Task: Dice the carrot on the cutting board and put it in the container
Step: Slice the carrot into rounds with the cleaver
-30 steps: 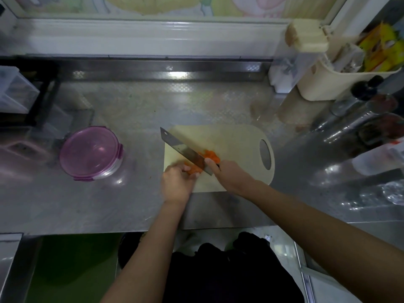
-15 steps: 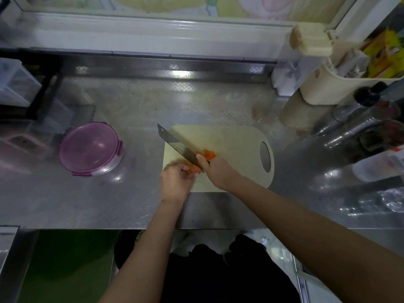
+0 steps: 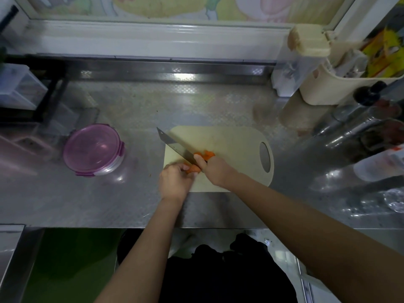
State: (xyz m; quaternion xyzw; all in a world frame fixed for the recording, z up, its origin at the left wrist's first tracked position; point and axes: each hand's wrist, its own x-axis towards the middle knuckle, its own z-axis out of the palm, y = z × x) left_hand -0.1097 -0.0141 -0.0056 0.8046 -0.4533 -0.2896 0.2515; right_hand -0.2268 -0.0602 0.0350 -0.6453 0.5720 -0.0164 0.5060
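A pale cutting board point(image 3: 236, 145) lies on the steel counter. An orange carrot piece point(image 3: 193, 169) sits at the board's near left, and my left hand point(image 3: 175, 182) holds it with curled fingers. My right hand point(image 3: 216, 169) grips the handle of a cleaver point(image 3: 175, 146), whose blade points up and left across the carrot. Cut carrot pieces point(image 3: 205, 154) lie just right of the blade. A round container with a purple lid point(image 3: 94, 149) stands to the left of the board, lid on.
A cream bin point(image 3: 332, 88) with packets, a lidded clear box point(image 3: 306, 51) and several bottles point(image 3: 360, 127) crowd the right side. A black rack with clear boxes point(image 3: 21, 90) stands at far left. The counter's front edge point(image 3: 131, 226) runs below my arms.
The knife and both hands have stayed over the carrot at the board's near left, shifting only slightly as the camera moved. The carrot piece under my left hand looks a little shorter.
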